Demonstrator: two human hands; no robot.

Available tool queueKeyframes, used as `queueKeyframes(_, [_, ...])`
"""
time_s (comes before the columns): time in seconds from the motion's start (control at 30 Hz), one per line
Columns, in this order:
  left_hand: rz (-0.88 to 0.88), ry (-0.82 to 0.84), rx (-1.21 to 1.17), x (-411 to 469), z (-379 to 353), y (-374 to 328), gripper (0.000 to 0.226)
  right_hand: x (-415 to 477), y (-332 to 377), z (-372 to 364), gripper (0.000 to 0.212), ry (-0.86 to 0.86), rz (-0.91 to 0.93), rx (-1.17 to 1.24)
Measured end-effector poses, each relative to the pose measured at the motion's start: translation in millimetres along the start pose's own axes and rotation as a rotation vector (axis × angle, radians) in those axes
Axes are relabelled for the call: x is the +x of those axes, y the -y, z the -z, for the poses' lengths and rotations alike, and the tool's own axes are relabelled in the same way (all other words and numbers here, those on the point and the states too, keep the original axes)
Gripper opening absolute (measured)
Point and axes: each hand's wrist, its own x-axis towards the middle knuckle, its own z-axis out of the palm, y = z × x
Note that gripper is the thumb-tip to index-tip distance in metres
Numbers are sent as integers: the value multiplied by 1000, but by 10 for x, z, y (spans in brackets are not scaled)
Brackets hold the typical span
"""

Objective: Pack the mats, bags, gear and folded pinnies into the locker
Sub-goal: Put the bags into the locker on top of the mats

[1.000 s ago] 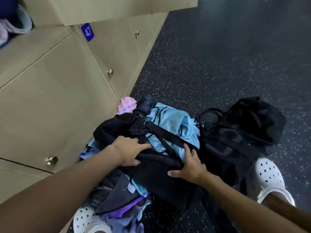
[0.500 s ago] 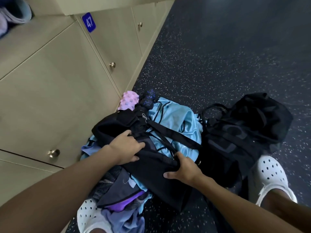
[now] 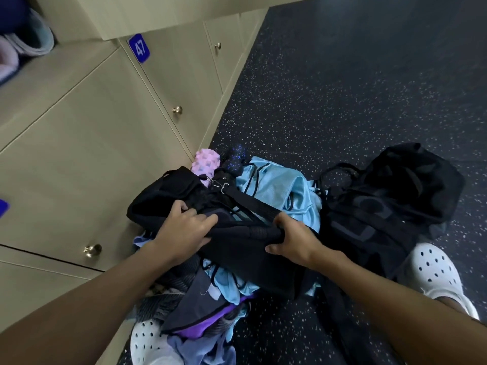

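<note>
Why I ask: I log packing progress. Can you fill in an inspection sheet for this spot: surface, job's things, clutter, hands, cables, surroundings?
Surface: dark speckled floor, with the heap at the lockers' foot.
Job's things: black bag on light-blue pinnies; second black bag to its right; pink knobbed roller and dark speckled roller behind; rolled mats in the open locker.
Clutter: purple and grey clothes nearest the person.
Hands: left hand and right hand both grip the black bag.
Cables: nothing seen.
Surroundings: beige locker doors shut, plate 47; white clogs.
</note>
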Motion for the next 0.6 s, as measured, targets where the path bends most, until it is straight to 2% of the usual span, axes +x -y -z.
queueKeyframes(0.17, [128,-38,-135,73,132,69,51,155,319,397,35,-214,200,-208])
queueKeyframes(0.23, [184,29,-225,171,231,100,47,200,384,525,33,-258,263,-228])
queueKeyframes(0.27, [212,81,-260,221,273,117,58,206,396,558,32,-255,287,-242])
queueKeyframes(0.33, [224,194,-295,316,317,134,95,198,380,542,33,-203,326,-307])
queueKeyframes(0.4, [179,363,-300,371,303,133,114,156,318,439,36,-146,376,-380])
queueKeyframes(0.5, [128,577,-298,368,173,79,123,77,132,238,47,-41,417,-449])
queueKeyframes(0.6, [116,586,-289,365,32,4,125,7,-16,126,53,87,346,-462])
